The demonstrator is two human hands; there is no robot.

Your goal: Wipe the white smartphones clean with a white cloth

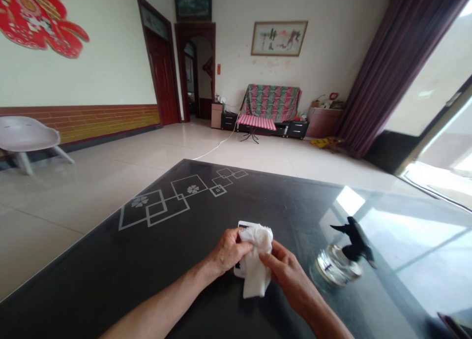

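Observation:
A bunched white cloth [257,275] is held between my two hands above the dark glossy table. My left hand [229,253] pinches its left side, thumb across the front. On the right side, my right hand [282,264] grips the cloth with thumb and fingers closed on it. One end of the cloth hangs down toward me. Behind and partly under the cloth is a flat white-edged object [243,224] with dark parts; most of it is hidden.
A clear spray bottle [339,266] with a black trigger head stands on the table [147,275] right of my hands. A dark object [453,325] lies at the lower right edge. Beyond are a white chair [29,135] and a small checked table [257,122].

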